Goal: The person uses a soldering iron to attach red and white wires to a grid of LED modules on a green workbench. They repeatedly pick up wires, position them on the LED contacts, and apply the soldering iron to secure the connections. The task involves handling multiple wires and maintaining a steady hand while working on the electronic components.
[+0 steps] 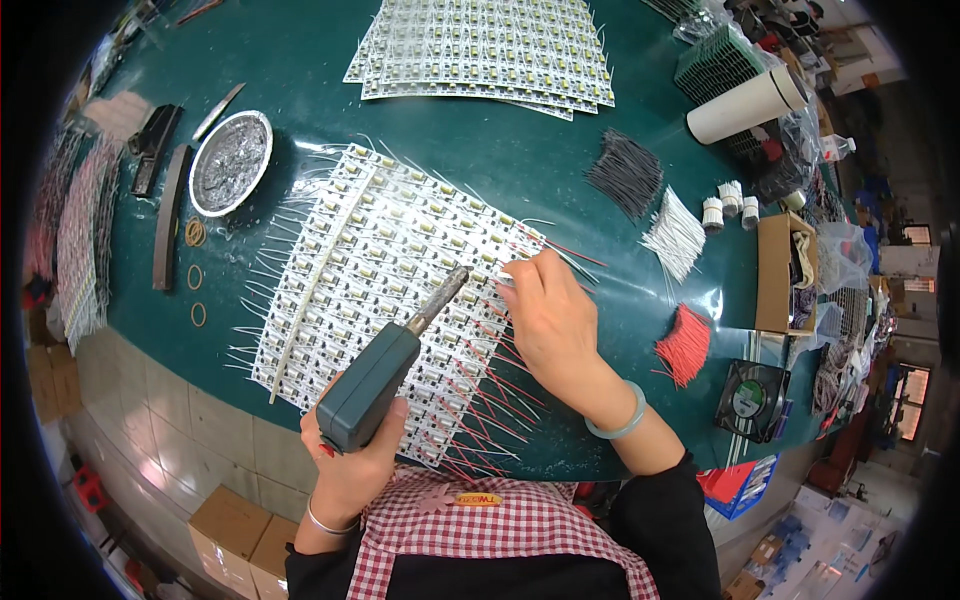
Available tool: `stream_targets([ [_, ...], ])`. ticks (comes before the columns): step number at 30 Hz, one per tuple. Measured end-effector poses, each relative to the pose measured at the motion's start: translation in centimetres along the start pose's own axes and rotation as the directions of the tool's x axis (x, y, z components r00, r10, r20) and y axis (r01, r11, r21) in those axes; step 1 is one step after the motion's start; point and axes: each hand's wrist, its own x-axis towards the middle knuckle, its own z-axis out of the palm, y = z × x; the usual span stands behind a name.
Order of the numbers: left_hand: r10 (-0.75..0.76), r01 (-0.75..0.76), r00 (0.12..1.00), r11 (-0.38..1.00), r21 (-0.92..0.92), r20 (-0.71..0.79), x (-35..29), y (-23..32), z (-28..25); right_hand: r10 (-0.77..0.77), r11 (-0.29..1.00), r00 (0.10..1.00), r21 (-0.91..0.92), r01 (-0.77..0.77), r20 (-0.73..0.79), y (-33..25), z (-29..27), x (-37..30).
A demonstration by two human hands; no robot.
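My left hand [360,455] is wrapped round the dark green body of a soldering gun [370,385]. Its metal barrel slants up and to the right, with the tip over the right part of a white circuit board panel [370,230]. Rows of small yellowish components cover that panel. Close to the tip, my right hand [550,315] pinches what looks like a thin wire at the panel's right edge; the fingers hide most of it. Red and white wires [500,390] stick out along this edge below my right hand, and white ones fringe the left edge.
Stacked panels [480,55] lie at the back. A bowl of grey metallic material [230,165] stands left, near rubber bands [195,232]. On the right are black [625,172], white [675,235] and red wire bundles [685,345], a white flask [745,105], a cardboard box [773,275] and a fan [750,400].
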Motion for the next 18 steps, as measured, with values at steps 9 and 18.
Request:
stream_targets([
  [9,-0.005,0.004,0.999,0.999,0.033,0.032,0.2,0.5,-0.3,0.108,0.993,0.990,0.035,-0.112,0.095,-0.2,1.1,0.7],
  [18,-0.056,0.057,0.998,0.997,-0.056,0.010,0.0,0.3,0.1,0.028,0.996,0.999,0.087,-0.032,0.042,0.5,0.1,-0.1],
])
